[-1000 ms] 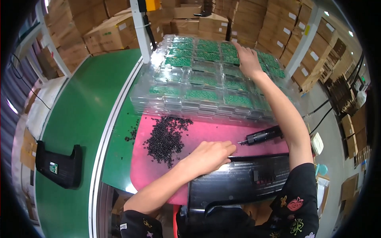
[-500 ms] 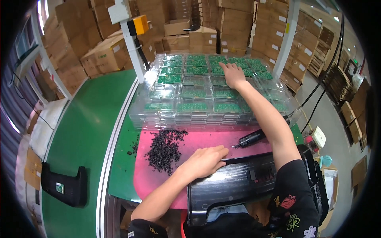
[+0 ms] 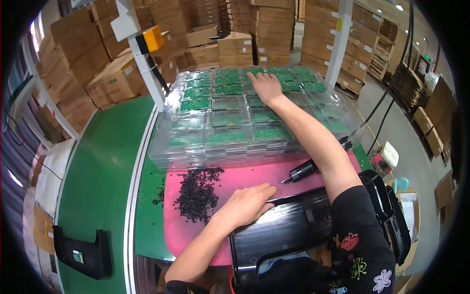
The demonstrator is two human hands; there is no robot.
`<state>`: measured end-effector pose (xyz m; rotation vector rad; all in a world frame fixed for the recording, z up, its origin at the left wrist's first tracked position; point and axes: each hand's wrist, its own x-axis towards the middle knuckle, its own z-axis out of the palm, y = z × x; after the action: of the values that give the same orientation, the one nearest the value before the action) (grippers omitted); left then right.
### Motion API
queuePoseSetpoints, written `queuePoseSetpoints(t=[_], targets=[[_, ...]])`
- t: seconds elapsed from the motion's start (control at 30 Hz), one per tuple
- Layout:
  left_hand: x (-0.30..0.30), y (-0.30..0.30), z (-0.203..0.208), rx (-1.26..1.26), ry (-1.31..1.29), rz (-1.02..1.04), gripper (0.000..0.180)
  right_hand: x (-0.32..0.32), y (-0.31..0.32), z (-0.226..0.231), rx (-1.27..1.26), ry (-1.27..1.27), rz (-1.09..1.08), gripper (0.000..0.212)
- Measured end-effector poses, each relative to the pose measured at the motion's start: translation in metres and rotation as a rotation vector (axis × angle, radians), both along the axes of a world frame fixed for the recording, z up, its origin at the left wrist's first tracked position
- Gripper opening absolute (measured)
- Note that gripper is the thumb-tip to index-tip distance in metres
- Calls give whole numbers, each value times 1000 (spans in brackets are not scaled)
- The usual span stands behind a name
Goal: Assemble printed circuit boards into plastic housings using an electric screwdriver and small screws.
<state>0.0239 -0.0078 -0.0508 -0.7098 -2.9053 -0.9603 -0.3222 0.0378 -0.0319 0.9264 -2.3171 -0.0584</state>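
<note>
A long black plastic housing (image 3: 279,228) lies in front of me at the near edge of the bench. My left hand (image 3: 247,203) grips its upper left edge, thumb on the near side and fingers over the far rim. My right hand (image 3: 267,88) reaches to the back of a stack of clear plastic trays (image 3: 196,159). Its fingers are a little apart and rest at a green circuit board (image 3: 252,71) in the far row; no lifted board shows. Beneath my right forearm lies a black electric screwdriver (image 3: 303,170), its bit pointing left.
A heap of small black screws (image 3: 196,196) covers the left of the pink mat (image 3: 235,182). On the green conveyor (image 3: 100,171) sits another black housing (image 3: 85,252) with a small board. A metal post (image 3: 147,73) stands at the left; cartons (image 3: 235,49) are stacked behind.
My view has shifted, so the bench items sit lower and mostly further left. The right hand has moved slightly left over the far boards. The left hand still holds the housing edge.
</note>
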Motion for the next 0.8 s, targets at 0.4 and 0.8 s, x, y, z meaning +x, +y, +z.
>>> queuePoseSetpoints(t=[0.4, 0.8], targets=[[10, 3, 25, 985, -202, 88, 73, 247, 119, 73, -978, -1028, 875, 23], [15, 61, 79, 780, -378, -18, 31, 288, 256, 52, -712, -626, 642, 67]])
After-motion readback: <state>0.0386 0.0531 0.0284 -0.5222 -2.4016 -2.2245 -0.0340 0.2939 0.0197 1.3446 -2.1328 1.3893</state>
